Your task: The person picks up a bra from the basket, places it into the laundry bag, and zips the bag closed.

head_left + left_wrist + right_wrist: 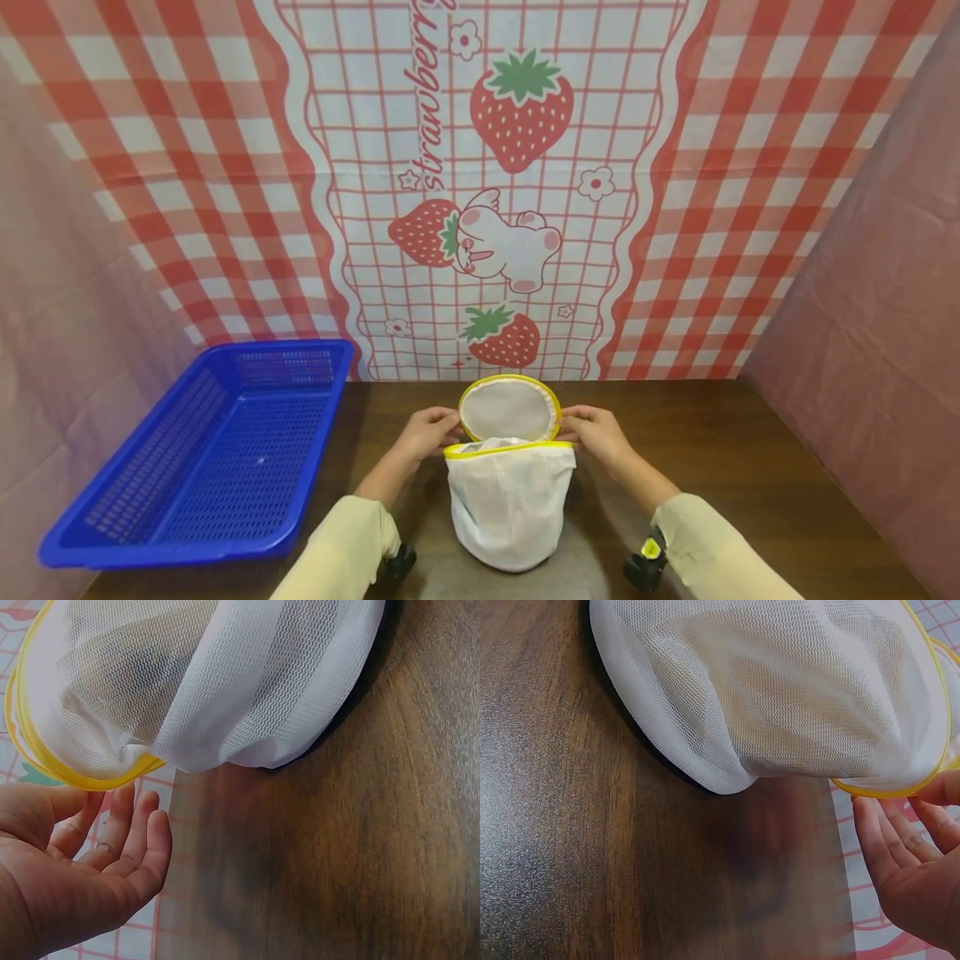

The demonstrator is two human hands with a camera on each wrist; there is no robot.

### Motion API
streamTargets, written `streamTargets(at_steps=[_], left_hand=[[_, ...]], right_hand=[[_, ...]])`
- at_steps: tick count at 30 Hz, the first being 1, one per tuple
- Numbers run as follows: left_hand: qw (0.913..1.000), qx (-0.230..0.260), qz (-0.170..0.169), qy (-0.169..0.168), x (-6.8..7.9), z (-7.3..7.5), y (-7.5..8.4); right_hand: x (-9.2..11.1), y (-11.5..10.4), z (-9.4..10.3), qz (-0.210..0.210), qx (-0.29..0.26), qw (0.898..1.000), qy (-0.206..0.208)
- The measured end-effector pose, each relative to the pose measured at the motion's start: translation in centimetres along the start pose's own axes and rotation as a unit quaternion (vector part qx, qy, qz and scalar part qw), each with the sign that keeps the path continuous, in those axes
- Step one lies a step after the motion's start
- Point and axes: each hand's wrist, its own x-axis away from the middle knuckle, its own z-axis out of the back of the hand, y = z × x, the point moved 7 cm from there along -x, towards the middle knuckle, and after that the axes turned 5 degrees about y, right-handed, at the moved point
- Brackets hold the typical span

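Cream sleeves (pixel 337 537) (pixel 716 546) lead to loosely curled hands (pixel 430 432) (pixel 597 432), seemingly pinching the upturned yellow-rimmed lid (pixel 510 408) of a white mesh bag (pixel 506 508).

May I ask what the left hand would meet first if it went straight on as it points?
Probably the lid of the mesh bag; the left hand seems to touch that lid's edge, though depth is unclear.

Red txt "strawberr" (pixel 431 100), cut off, runs vert. on checked backdrop (pixel 510 192).

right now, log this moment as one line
left hand: pinches lid, left edge | right hand: pinches lid, right edge | white mesh bag: upright, open | blue basket: left of bag
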Motion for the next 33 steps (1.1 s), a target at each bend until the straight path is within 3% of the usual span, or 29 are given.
streamTargets(at_steps=[25,33], left_hand=[[0.9994,-0.005,-0.011,-0.033,0.8,0.4,-0.5],[0.9973,0.033,0.007,-0.065,1.4,0.2,-0.9]], right_hand=[[0.8,-0.4,0.2,0.021,0.014,1.0,-0.001],[1.1,-0.6,0.4,0.04,0.034,0.999,-0.007]])
